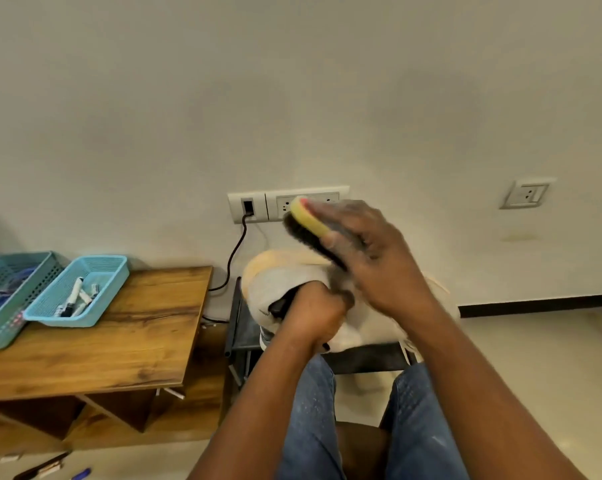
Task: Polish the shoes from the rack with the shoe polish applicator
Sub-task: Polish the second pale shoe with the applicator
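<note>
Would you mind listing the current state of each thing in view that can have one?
Right hand: grips the brush, raised above the shoe.
Brush: held, bristles facing down, tilted.
Left hand: grips the shoe at its opening.
Shoe: held up, blurred.
Smaller basket: on the wooden table, holds small items.
Cable: plugged into the wall panel.

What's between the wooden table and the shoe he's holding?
In the head view, a black cable hangs from the wall socket plate between the wooden table and the shoe.
</note>
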